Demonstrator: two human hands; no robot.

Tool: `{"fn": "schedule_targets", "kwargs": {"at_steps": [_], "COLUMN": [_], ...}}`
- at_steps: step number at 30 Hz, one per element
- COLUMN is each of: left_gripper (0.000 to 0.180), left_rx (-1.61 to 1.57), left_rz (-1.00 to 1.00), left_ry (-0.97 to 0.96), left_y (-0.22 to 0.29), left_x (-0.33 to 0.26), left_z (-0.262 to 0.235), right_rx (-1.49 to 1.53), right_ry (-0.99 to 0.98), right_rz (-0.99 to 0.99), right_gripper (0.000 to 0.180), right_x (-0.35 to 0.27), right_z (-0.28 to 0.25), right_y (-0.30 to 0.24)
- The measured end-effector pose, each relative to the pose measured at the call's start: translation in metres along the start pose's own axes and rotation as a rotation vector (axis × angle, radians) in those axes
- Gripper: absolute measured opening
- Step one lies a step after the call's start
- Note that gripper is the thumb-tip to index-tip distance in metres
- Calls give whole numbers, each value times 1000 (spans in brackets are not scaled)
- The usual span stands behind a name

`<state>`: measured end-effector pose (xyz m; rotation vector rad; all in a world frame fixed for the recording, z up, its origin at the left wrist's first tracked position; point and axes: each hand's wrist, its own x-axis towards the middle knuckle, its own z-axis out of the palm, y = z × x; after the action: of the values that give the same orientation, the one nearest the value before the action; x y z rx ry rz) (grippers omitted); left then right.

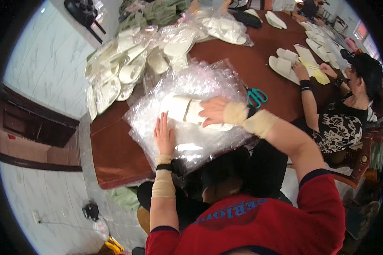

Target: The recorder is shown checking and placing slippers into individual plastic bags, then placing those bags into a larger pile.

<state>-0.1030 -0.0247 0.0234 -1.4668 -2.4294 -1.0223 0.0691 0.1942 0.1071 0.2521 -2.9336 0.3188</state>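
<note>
Fingers straight and loose on the bare left hand [164,135], gripping nothing, laid just beside the left end of the smooth white slippers [176,107]; on the bare right hand [215,111], spread and curved over the slippers' right part, though cannot tell whether clasping or only pressing, perhaps for steadiness. Beneath, a broad reddish-brown table [119,157], probably for flat support. Across its near part, wide, clear, crinkled plastic film [195,80], under or around the slippers, cannot tell which (likely to spare pale surfaces from scuffs). Far left, a heap of white slippers in clear bags [110,89], perhaps for elbow room nearby. Amid the film: slippers pale, clean-looking, lying lengthwise left to right. Smallest, a broad white strap [195,111] beside a dark gap, partly hidden by the right hand.
</note>
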Motion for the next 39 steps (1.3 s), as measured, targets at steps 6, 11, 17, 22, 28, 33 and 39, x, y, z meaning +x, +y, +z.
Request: {"fn": "schedule_targets", "kwargs": {"at_steps": [6, 11, 17, 22, 28, 33, 39], "left_gripper": [68, 67, 64, 63, 65, 40, 24], "left_rx": [47, -61, 29, 38, -150, -727, -256], "left_rz": [-18, -113, -20, -24, -30, -513, -81], "left_ry": [-85, -31, -44, -45, -121, -242, -309], "left_y": [-10, 2, -10, -18, -19, -6, 48], "left_x": [-13, -8, -7, -9, 2, 13, 150], "left_z": [-7, -4, 0, -3, -17, -73, -112], "right_rx": [17, 121, -154, -184, -22, -85, -59], "right_ry": [-100, 294, 392, 489, -37, 16, 76], "right_rz": [151, 290, 661, 516, 265, 240, 250], "right_gripper": [37, 35, 36, 36, 61, 64, 61], "right_x": [32, -12, -73, -62, -89, -89, -95], "right_z": [6, -12, -80, -53, 54, 63, 64], "right_y": [-18, 11, 103, 106, 86, 90, 92]}}
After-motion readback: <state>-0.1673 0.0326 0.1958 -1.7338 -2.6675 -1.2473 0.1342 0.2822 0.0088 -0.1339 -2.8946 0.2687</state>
